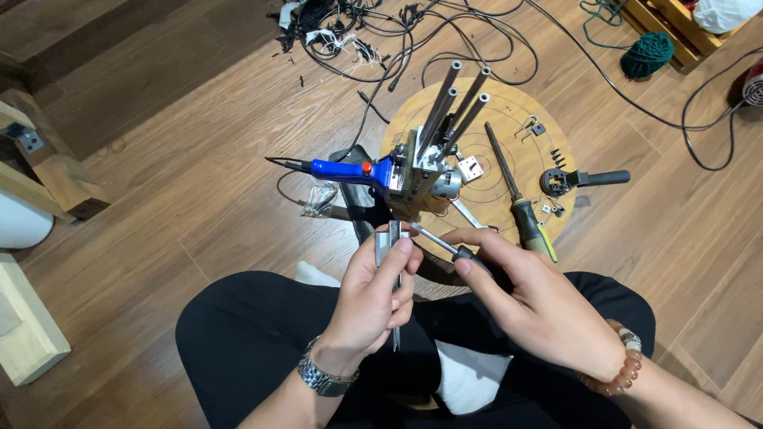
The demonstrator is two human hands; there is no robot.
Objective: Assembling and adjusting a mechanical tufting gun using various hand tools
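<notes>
While the left hand (373, 298) grips a ridged metal bracket (386, 242), right-hand fingers (477, 238) pinch a slim black-handled screwdriver (445, 246).

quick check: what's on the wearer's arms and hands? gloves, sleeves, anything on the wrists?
No gloves, no sleeves: both forearms are bare as far as they show. The left hand has a silver metal link wristwatch on its wrist. The right hand has a bracelet of round reddish-brown beads with a few paler ones. No rings visible.
</notes>
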